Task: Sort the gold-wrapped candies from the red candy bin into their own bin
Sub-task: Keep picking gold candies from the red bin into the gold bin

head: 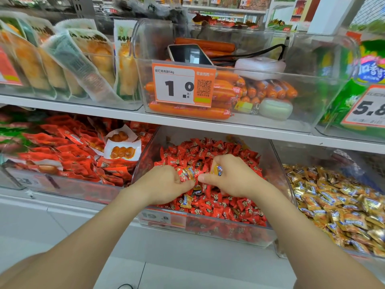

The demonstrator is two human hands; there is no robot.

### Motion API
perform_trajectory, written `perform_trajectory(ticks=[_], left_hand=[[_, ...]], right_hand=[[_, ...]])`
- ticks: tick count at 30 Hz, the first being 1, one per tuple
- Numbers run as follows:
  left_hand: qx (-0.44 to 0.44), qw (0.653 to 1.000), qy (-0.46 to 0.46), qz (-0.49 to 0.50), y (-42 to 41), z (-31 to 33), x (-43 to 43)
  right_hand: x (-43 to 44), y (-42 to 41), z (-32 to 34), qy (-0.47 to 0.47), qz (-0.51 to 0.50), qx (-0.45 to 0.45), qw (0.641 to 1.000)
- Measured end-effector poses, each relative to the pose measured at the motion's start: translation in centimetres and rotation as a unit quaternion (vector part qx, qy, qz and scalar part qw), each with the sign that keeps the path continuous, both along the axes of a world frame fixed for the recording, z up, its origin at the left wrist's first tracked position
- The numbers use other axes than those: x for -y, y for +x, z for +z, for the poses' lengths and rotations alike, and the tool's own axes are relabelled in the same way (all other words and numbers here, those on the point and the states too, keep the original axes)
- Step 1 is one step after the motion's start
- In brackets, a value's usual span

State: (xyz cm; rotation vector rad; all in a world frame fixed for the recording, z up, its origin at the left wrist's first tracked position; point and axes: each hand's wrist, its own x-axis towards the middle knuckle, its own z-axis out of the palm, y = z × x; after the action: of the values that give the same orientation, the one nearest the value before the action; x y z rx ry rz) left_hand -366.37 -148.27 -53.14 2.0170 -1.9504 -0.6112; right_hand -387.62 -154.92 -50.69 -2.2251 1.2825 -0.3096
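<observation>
Your left hand (166,184) curled round a clutch of red and gold wrappers (186,174), your right hand (231,176) pinching a gold-wrapped candy (217,170), both inside the clear plastic bin of red-wrapped candies (273,155), clear bin (308,155) just right heaped with gold candies (337,207)

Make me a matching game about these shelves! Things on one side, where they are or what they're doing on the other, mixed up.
1 phone
2 right hand
3 gold candy bin
4 1.0 price tag

a right of the red candy bin
b lying on the sausages
c holding a gold-wrapped candy
d on the front of the sausage bin

Pairs: 1-b, 2-c, 3-a, 4-d
</observation>
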Motion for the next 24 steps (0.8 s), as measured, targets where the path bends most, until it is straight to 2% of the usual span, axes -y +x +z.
perform_trajectory(ticks=[3,5,9,13,16,21,24], left_hand=[[-0.004,1.000,-0.006,-0.020,0.6,-0.8,0.5],[-0.006,0.999,0.008,-0.031,0.6,-1.0,0.7],[0.005,0.999,0.040,-0.018,-0.3,-0.7,0.5],[0.041,0.997,0.055,-0.022,-0.9,-0.5,0.4],[0.011,0.999,0.035,0.007,-1.3,-0.2,0.3],[0.006,0.996,-0.037,0.083,-1.5,0.6,0.2],[0.018,0.991,-0.077,0.106,-1.7,0.9,0.4]], right_hand=[[-0.2,-0.5,0.0,0.057,0.010,0.026,0.998],[-0.2,-0.8,-0.1,0.063,-0.006,0.047,0.997],[0.3,-0.9,-0.6,0.008,-0.005,0.053,0.999],[0.2,0.6,-1.5,-0.107,-0.002,0.041,0.993],[-0.2,2.2,-1.7,-0.178,0.014,-0.007,0.984],[0.0,2.9,-1.9,-0.191,0.013,-0.179,0.965],[0.5,2.2,-1.7,-0.187,-0.024,-0.217,0.958]])
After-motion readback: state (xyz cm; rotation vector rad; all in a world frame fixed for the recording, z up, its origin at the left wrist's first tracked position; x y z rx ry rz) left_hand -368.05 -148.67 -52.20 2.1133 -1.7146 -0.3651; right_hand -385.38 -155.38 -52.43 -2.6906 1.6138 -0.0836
